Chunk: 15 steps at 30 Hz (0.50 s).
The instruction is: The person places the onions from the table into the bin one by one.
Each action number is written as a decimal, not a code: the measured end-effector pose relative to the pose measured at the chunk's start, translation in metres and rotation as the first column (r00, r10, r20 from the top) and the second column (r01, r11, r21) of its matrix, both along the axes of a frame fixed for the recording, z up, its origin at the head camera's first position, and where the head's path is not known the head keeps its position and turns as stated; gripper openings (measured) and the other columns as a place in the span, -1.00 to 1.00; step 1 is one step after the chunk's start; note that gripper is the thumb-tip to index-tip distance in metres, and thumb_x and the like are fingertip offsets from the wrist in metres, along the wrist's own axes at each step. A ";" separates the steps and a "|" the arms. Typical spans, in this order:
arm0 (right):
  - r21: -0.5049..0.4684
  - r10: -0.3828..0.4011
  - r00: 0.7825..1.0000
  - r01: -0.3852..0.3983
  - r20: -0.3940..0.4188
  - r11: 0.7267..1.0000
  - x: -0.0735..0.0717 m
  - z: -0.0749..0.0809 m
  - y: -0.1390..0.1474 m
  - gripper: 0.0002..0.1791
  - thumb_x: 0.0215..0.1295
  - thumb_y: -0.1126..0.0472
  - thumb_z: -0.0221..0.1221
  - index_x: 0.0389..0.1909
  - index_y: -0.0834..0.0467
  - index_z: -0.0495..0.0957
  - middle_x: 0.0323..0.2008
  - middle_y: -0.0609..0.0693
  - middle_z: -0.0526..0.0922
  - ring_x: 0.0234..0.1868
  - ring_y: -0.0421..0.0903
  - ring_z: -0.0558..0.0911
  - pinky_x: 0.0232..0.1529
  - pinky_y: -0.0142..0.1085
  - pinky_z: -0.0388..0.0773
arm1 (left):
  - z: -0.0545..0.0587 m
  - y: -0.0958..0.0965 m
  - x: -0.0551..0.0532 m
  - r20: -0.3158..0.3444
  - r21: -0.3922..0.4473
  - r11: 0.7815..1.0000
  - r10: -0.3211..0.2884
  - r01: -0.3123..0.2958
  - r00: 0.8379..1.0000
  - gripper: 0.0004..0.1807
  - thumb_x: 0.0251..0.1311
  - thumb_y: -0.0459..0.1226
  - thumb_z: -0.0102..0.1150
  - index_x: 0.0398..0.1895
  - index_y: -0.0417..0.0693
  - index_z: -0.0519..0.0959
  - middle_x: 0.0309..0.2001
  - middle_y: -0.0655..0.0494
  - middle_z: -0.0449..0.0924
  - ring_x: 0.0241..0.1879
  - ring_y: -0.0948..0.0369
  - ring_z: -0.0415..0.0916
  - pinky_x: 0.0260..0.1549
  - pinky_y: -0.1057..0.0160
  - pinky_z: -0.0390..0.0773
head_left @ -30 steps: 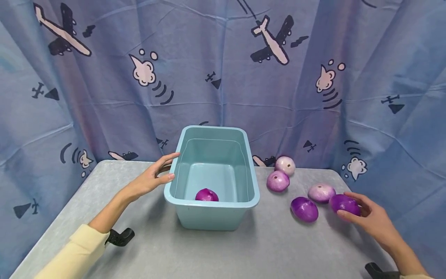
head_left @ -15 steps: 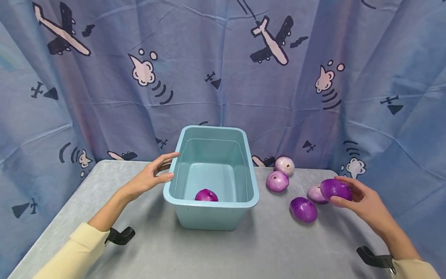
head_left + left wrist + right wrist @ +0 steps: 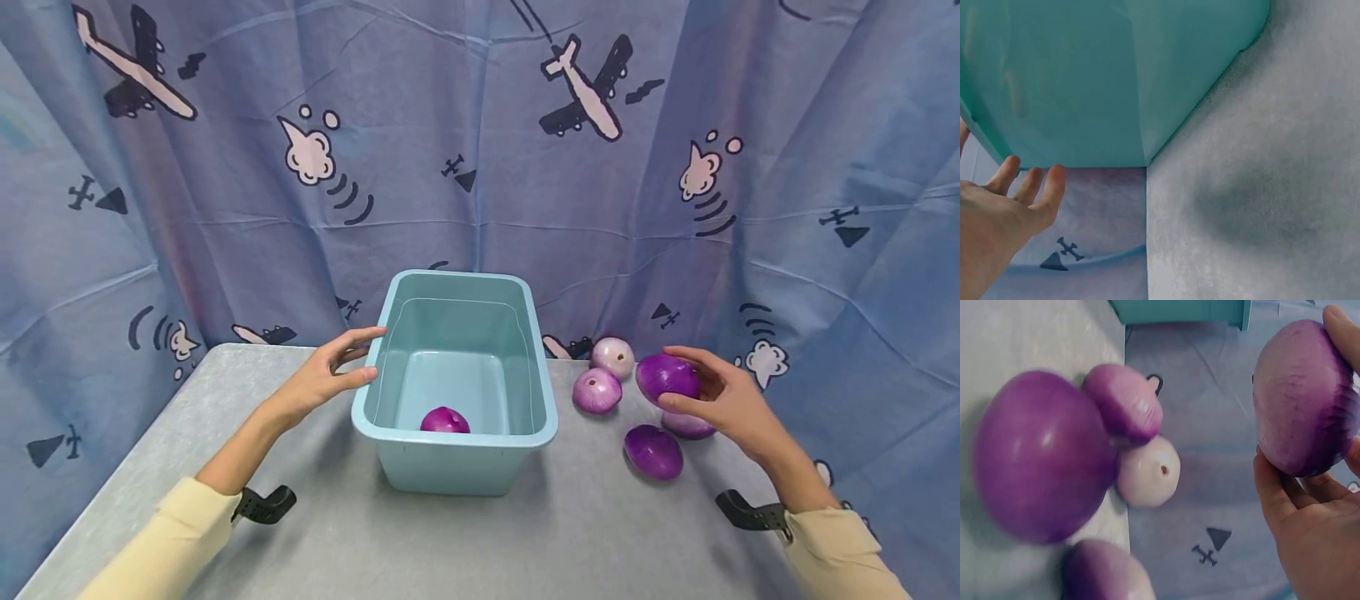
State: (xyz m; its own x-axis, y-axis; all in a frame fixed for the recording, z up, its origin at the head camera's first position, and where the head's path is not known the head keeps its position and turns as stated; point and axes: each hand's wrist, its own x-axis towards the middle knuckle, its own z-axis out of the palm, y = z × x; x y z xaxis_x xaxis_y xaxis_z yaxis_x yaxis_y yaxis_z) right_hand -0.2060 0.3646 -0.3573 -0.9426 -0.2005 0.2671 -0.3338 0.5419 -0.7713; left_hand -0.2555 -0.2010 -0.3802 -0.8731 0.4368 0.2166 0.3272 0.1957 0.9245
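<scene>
My right hand (image 3: 723, 404) grips a purple onion (image 3: 666, 378) between thumb and fingers, raised above the table. In the right wrist view that onion (image 3: 1304, 400) shows a paler, ridged side. Below it lie a dark purple onion (image 3: 653, 452) and a partly covered pale one (image 3: 688, 425). Farther back sit a pink-purple onion (image 3: 597, 391) and a whitish onion (image 3: 612, 358), side by side. My left hand (image 3: 322, 373) is spread at the left rim of a light blue plastic bin (image 3: 459, 463), fingertips right at the edge. Inside the bin rests one purple onion (image 3: 445, 420).
The bin stands mid-table on a grey tabletop (image 3: 360, 542). A blue curtain (image 3: 405, 167) printed with airplanes hangs behind the table and along both sides. Each wrist wears a black camera mount, such as the left mount (image 3: 266, 505).
My right hand has lifted the purple onion and carried it left, over the pale onion toward the back pair. My left hand and the bin have stayed in place.
</scene>
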 end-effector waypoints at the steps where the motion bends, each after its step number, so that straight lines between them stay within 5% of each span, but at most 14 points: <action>1: -0.008 0.009 1.000 -0.009 -0.003 1.000 -0.002 0.000 -0.003 -0.30 0.30 0.32 0.37 0.44 0.19 0.35 0.16 0.01 0.50 0.00 -0.23 0.61 -0.07 -0.44 0.58 | 0.000 0.000 0.000 -0.001 -0.004 1.000 0.005 -0.005 1.000 -0.33 0.37 -0.19 0.28 0.52 0.10 0.32 0.49 0.04 0.19 0.45 -0.13 0.12 0.24 -0.29 0.28; 15: -0.048 0.045 0.999 -0.046 -0.016 0.998 -0.016 0.002 -0.037 -0.28 0.29 0.30 0.39 0.45 0.13 0.36 0.23 0.11 0.48 0.03 -0.19 0.60 -0.09 -0.38 0.61 | -0.001 0.000 0.001 -0.009 -0.026 0.999 0.025 -0.025 1.000 -0.34 0.39 -0.16 0.27 0.52 0.12 0.33 0.49 0.07 0.23 0.44 -0.14 0.14 0.24 -0.31 0.27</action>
